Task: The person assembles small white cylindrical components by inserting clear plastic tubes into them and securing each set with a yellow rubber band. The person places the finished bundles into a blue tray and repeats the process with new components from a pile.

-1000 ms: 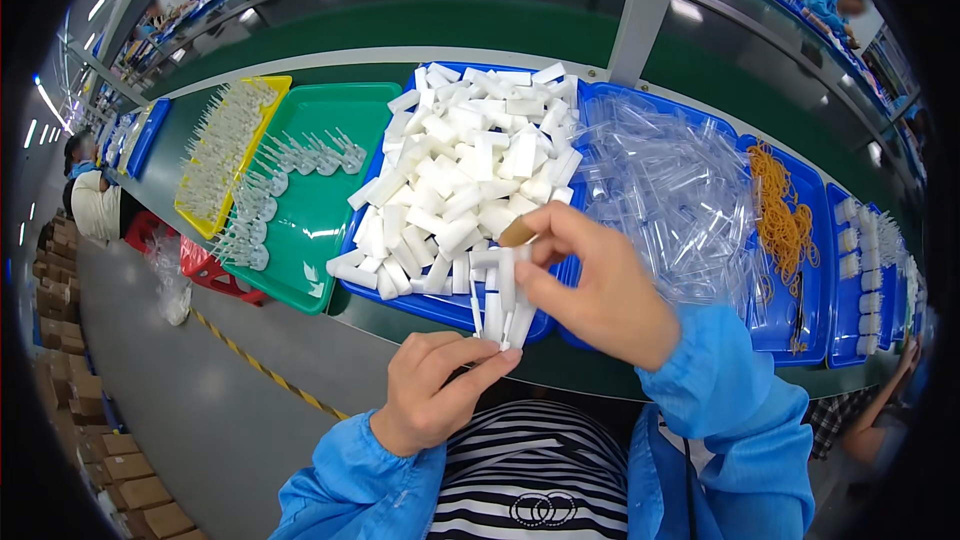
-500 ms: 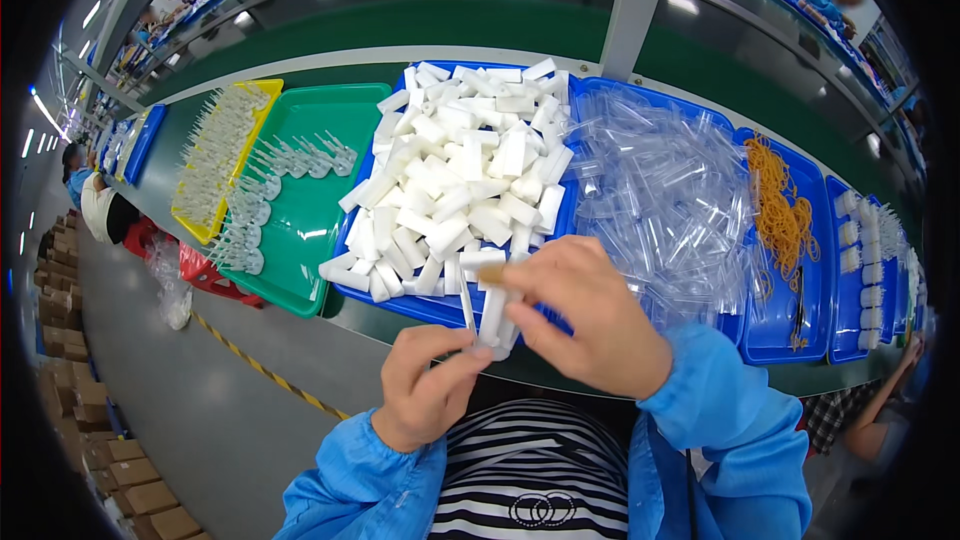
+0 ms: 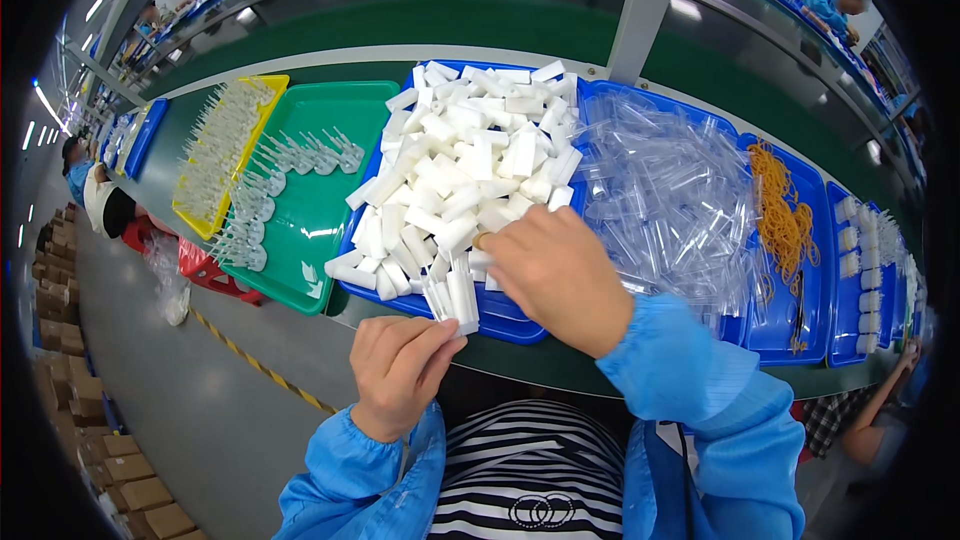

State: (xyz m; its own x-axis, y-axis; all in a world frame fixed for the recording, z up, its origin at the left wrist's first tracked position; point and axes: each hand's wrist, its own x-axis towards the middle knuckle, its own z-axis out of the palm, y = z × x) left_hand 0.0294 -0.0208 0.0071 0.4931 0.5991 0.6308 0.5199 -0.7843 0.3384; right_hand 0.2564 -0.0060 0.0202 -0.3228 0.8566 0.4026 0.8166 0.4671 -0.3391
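Head view: my left hand [image 3: 398,375] pinched a white pronged piece [image 3: 460,298]; my right hand [image 3: 560,275], grip hidden, was at foam blocks [image 3: 445,175]

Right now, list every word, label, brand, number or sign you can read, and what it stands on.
None can be read.
Striped shirt: linked rings, no legible lettering.
Cardboard boxes: any marks are too small to read.
White blocks: no lettering visible.

Left hand [image 3: 398,368] in pinch grip; right hand [image 3: 562,278] farther forward, back uppermost.
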